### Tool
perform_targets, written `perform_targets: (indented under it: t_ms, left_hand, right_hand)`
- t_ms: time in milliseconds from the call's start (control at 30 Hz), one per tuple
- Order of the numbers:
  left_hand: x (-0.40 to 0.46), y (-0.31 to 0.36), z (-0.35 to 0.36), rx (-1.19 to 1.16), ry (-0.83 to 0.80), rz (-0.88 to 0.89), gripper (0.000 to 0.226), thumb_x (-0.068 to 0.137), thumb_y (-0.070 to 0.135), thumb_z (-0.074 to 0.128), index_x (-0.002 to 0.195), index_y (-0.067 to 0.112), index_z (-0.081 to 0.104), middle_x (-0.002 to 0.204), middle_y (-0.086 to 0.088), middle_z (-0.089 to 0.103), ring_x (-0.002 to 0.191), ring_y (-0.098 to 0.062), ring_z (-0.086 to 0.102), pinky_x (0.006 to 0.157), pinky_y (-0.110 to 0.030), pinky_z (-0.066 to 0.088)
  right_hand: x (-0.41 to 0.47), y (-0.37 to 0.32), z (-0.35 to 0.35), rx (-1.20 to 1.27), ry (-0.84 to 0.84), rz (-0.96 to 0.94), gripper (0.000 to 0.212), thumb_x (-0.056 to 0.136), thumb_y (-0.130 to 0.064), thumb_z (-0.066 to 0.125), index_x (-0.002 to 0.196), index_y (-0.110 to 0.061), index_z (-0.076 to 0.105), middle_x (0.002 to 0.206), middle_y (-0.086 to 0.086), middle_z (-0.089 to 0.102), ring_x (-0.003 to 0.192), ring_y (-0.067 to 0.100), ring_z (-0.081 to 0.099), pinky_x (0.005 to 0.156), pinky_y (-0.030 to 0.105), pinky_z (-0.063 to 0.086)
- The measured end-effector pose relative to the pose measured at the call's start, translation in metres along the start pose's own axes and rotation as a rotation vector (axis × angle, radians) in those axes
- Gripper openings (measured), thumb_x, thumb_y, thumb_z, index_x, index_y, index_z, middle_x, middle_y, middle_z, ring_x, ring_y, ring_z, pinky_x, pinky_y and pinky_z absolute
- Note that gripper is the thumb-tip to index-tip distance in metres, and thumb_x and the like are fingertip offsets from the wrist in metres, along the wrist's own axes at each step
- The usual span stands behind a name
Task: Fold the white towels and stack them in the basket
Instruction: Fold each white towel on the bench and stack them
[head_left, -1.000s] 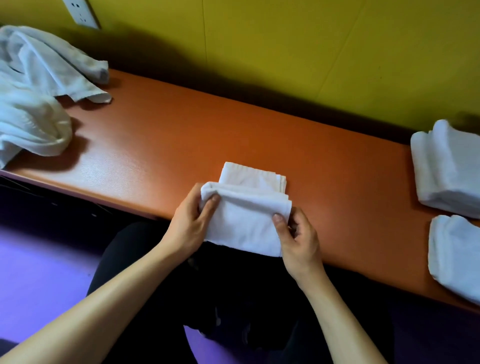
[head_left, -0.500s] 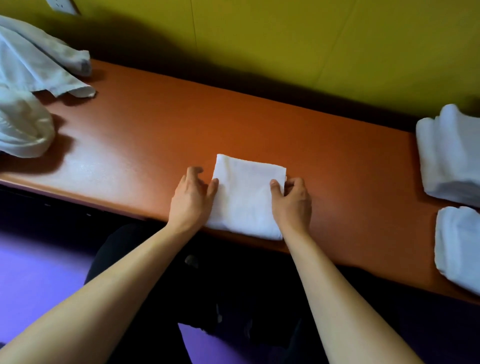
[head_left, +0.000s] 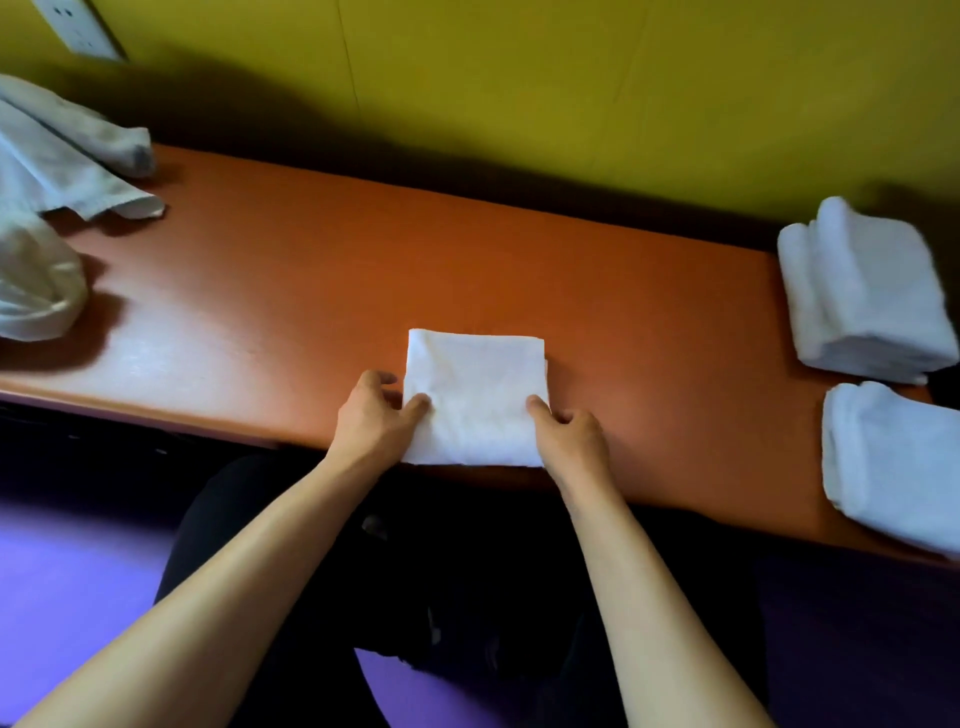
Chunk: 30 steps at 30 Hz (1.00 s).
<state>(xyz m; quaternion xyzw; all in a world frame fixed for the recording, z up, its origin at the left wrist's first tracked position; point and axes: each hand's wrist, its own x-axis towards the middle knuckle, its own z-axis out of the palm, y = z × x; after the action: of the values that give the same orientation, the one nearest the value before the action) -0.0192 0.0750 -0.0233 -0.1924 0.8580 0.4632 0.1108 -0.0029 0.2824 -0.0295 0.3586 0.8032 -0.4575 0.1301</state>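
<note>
A yellow wall (head_left: 571, 93) fills the top of the view, from ten o'clock across to two o'clock, with a wall socket (head_left: 78, 28) at its eleven o'clock corner. Below it the orange table (head_left: 311, 291) runs from nine o'clock to four o'clock, and purple floor (head_left: 67, 587) shows at seven o'clock. At ten o'clock a heap of unfolded white towels (head_left: 47, 208) lies crumpled on the table. At three o'clock rests a folded towel stack (head_left: 862, 291), and just beside it toward four o'clock a second folded stack (head_left: 898, 467), blurred at the edge. At the centre, on the table's near edge, lies the folded white towel (head_left: 475, 400), flat and roughly square. The left hand (head_left: 374, 421) pinches its nine o'clock edge, thumb on top and fingers curled beside the cloth. The right hand (head_left: 571, 436) pinches its three o'clock edge likewise, thumb on the towel. No basket can be made out.
</note>
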Motion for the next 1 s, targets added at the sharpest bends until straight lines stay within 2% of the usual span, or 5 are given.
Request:
perform_targets:
  t_ms: [100,300,533,733,1000]
  left_hand:
    - [-0.006,0.005,0.000,-0.161,-0.028,-0.098,0.050,0.088,0.025,0.071,0.133,0.008,0.057,0.112,-0.005,0.069,0.086,-0.016,0.066,0.066,-0.027,0.051]
    - [-0.034,0.022,0.017,-0.324,-0.064,-0.053,0.050,0.089,0.006,0.067,0.134,0.023,0.053,0.091,-0.004,0.073,0.075,-0.016,0.071,0.062,-0.031,0.056]
    - [-0.067,0.071,0.066,-0.268,-0.138,0.146,0.052,0.092,0.010,0.067,0.139,0.023,0.049,0.108,-0.008,0.071,0.091,-0.018,0.072,0.083,-0.043,0.059]
    - [-0.100,0.124,0.146,-0.159,-0.305,0.288,0.058,0.093,0.017,0.066,0.145,0.025,0.042,0.111,-0.005,0.069,0.094,-0.016,0.070,0.072,-0.032,0.057]
    - [-0.140,0.193,0.262,-0.118,-0.607,0.451,0.076,0.086,0.004,0.065,0.150,0.027,0.032,0.113,0.001,0.064,0.097,-0.014,0.068,0.077,-0.032,0.057]
  right_hand:
    - [0.001,0.001,-0.008,0.221,-0.160,0.123,0.053,0.084,-0.051,0.068,0.114,-0.008,0.064,0.110,0.003,0.069,0.103,0.025,0.065,0.080,0.031,0.045]
    - [-0.008,0.013,-0.033,0.387,-0.137,-0.074,0.017,0.091,-0.024,0.068,0.077,-0.023,0.060,0.086,-0.010,0.069,0.078,0.007,0.064,0.073,0.023,0.049]
    - [-0.010,0.039,-0.107,0.403,0.027,-0.194,0.017,0.090,-0.027,0.066,0.094,-0.011,0.070,0.093,0.002,0.075,0.083,0.017,0.069,0.068,0.029,0.049]
    - [0.011,0.094,-0.197,0.396,0.247,-0.239,0.014,0.088,-0.032,0.069,0.094,-0.019,0.070,0.094,-0.009,0.073,0.089,0.012,0.068,0.083,0.032,0.054]
    - [0.037,0.164,-0.306,0.440,0.504,-0.236,0.015,0.092,-0.024,0.067,0.105,-0.016,0.069,0.096,-0.009,0.070,0.089,0.004,0.064,0.063,0.003,0.043]
